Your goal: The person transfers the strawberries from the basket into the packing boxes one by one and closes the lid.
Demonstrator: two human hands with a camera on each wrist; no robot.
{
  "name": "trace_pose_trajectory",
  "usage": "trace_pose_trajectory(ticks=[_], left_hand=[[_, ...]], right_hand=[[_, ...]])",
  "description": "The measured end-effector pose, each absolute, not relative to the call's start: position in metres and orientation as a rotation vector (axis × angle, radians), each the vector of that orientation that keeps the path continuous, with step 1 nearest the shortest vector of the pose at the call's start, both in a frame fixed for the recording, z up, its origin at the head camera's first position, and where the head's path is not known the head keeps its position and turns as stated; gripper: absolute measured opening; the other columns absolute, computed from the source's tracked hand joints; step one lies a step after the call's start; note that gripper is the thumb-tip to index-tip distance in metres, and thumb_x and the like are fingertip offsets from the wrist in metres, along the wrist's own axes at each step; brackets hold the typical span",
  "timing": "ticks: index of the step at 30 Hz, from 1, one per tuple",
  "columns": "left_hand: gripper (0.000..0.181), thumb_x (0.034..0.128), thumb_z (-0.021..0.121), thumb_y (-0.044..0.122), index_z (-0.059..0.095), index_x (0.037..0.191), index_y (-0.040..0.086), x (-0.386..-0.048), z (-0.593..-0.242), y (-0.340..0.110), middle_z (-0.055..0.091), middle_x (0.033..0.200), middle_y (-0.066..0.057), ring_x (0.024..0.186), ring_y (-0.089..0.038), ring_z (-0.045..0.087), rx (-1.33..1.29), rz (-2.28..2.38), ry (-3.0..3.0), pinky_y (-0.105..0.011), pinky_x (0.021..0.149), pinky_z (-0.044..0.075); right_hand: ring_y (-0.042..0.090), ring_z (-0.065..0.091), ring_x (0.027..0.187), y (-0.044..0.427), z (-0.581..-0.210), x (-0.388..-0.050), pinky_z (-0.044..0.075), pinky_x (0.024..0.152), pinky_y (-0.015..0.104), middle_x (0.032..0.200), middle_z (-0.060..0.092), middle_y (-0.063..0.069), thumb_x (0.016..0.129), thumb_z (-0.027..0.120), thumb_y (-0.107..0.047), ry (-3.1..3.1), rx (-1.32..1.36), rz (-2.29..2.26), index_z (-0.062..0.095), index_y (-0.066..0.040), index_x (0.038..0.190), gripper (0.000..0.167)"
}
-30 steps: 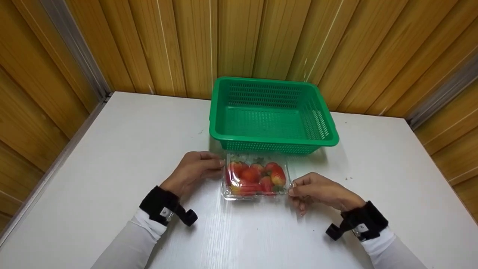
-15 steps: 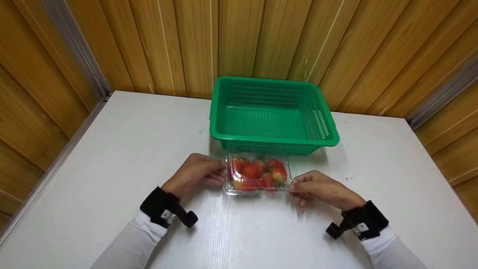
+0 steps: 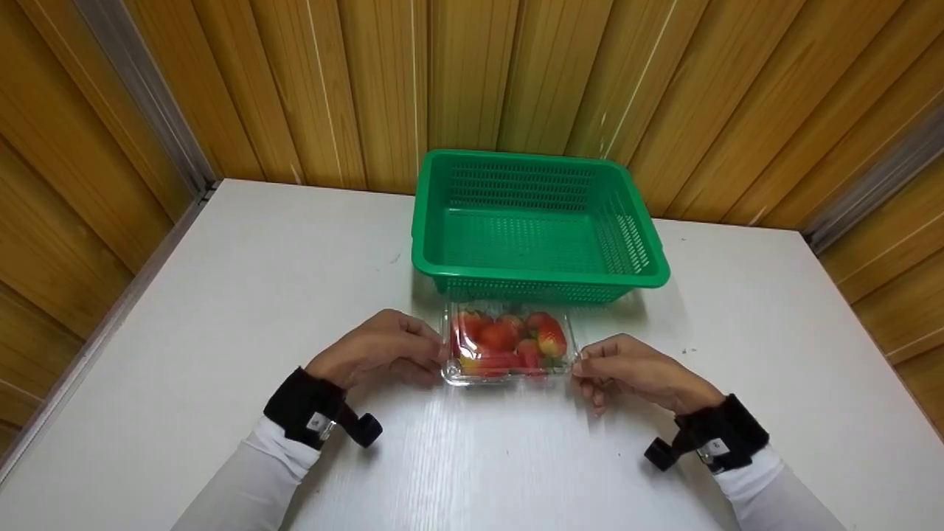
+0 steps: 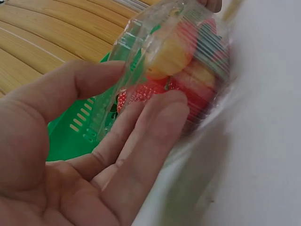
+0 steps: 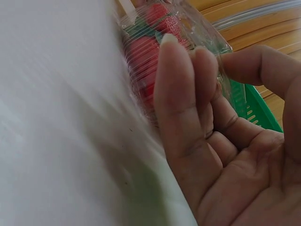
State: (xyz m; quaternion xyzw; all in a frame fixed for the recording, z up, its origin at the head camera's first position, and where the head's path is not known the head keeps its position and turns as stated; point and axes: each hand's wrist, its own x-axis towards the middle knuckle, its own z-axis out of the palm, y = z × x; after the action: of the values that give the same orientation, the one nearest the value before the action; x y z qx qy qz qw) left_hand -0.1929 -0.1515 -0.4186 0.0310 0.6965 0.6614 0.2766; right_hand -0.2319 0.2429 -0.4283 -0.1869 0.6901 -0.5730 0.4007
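Note:
A clear plastic clamshell box (image 3: 509, 343) of red strawberries (image 3: 498, 338) is between my two hands, in front of a green basket (image 3: 542, 279). At its left side my left hand (image 3: 383, 346) holds the edge; in the left wrist view the thumb lies on the lid rim and the other fingers (image 4: 162, 122) bear on the side wall. My right hand (image 3: 638, 372) pinches the right edge near the front corner, its lower fingers curled beneath. Ridged plastic and red fruit show past the fingertips in the right wrist view. Whether the box touches the table cannot be told.
The basket stands close behind the box, near the wood-panelled wall (image 3: 472, 81). A white table (image 3: 457, 472) lies under everything. Both wrists wear black straps with small cameras (image 3: 365, 429).
The box has shifted slightly away from me, toward the basket, and a little right. My left hand has slid nearer to me along the box's left side. My right hand keeps its pinch.

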Motion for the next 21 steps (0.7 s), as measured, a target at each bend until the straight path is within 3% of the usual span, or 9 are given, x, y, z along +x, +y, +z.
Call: trace_pose_trajectory(ticks=[7, 14, 21], left_hand=[[0.027, 0.0957, 0.073, 0.016, 0.075, 0.103, -0.010, -0.1896, -0.4161, -0.1495, 0.077, 0.087, -0.018, 0.074, -0.023, 0.077, 0.111, 1.725, 1.856, -0.039, 0.075, 0.063], [0.015, 0.0928, 0.078, 0.007, 0.075, 0.098, -0.006, -0.1895, -0.4160, -0.1488, 0.077, 0.089, -0.019, 0.078, -0.023, 0.078, 0.096, 1.731, 1.805, -0.039, 0.079, 0.063], [0.019, 0.0894, 0.084, 0.011, 0.074, 0.097, -0.003, -0.1873, -0.4174, -0.1442, 0.077, 0.090, -0.019, 0.078, -0.022, 0.077, 0.095, 1.714, 1.798, -0.038, 0.080, 0.062]], right_hand=[[0.013, 0.062, 0.067, 0.2426, -0.4289, -0.2315, 0.057, 0.067, 0.028, 0.082, 0.068, 0.005, 0.105, 0.065, -0.018, 1.751, -0.460, -1.441, 0.072, 0.000, 0.094, 0.023], [0.013, 0.063, 0.068, 0.2424, -0.4278, -0.2305, 0.057, 0.068, 0.029, 0.082, 0.068, 0.005, 0.105, 0.066, -0.019, 1.770, -0.437, -1.433, 0.073, 0.001, 0.094, 0.023], [0.013, 0.062, 0.067, 0.2417, -0.4289, -0.2303, 0.058, 0.068, 0.030, 0.083, 0.068, 0.006, 0.105, 0.065, -0.017, 1.755, -0.447, -1.445, 0.072, -0.001, 0.093, 0.022]])
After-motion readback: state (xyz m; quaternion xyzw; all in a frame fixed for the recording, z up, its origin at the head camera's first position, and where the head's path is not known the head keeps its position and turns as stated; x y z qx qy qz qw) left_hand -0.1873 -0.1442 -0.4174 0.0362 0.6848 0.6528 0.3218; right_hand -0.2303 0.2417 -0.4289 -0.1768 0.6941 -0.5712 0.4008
